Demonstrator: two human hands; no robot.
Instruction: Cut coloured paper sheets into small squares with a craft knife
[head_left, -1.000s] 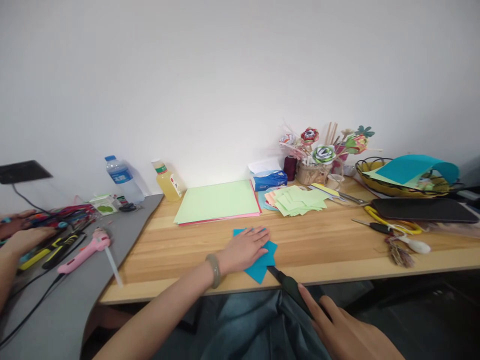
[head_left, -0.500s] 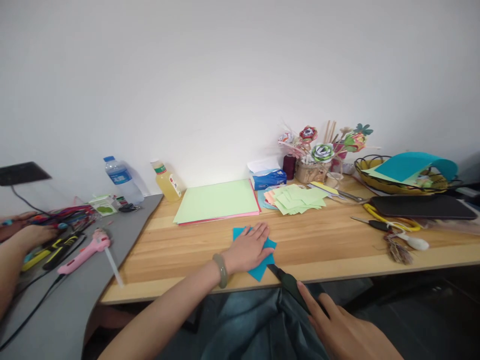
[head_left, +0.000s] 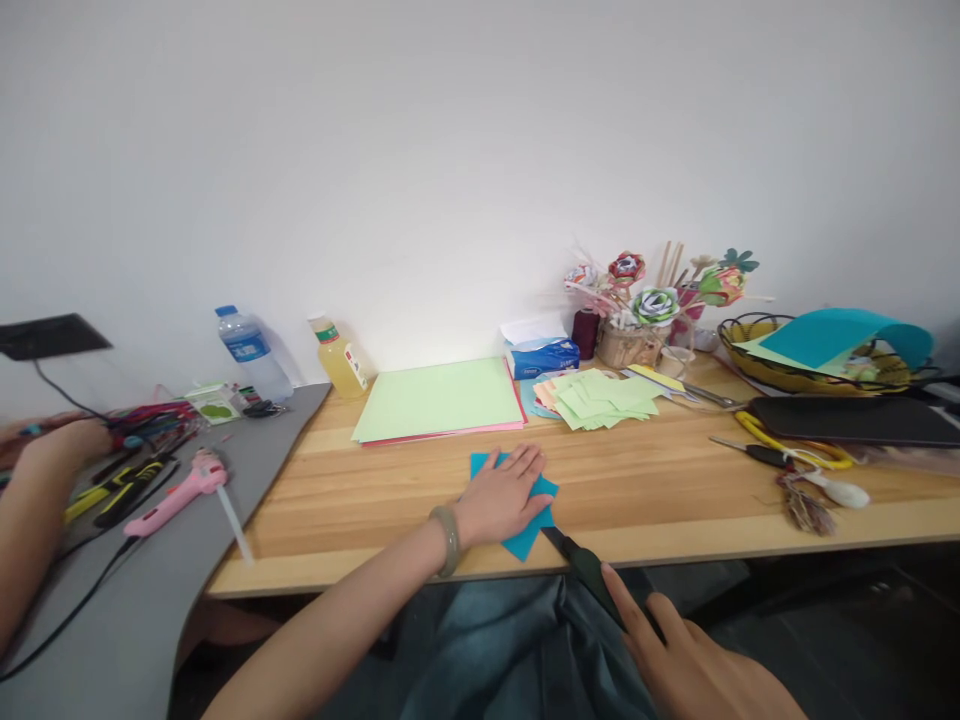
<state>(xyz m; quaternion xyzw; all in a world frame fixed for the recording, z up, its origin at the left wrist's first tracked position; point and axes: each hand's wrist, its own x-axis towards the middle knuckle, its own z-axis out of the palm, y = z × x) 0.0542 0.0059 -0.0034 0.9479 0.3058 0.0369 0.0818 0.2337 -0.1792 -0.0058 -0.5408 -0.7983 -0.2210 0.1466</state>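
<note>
1. Left hand (head_left: pixel 502 498) lies flat, fingers slightly spread, over blue paper (head_left: pixel 523 543) near the front edge of the surface (head_left: pixel 345 500).
2. Right hand (head_left: pixel 690 650), at 4 o'clock of that paper, wraps around a dark-handled knife (head_left: pixel 591 573); its tip reaches the paper, perhaps slightly beneath it.
3. Green sheets (head_left: pixel 442 398) lie at 11 o'clock, green squares (head_left: pixel 607 398) at 1 o'clock.

Craft wkspace: glue gun (head_left: pixel 174 502), col. paper stack (head_left: pixel 442 398) & paper flwrs (head_left: pixel 656 306).

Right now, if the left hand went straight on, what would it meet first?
Beyond the blue paper beneath it, the left hand would likely meet the pile of light green slips first, though depth is unclear.
</note>
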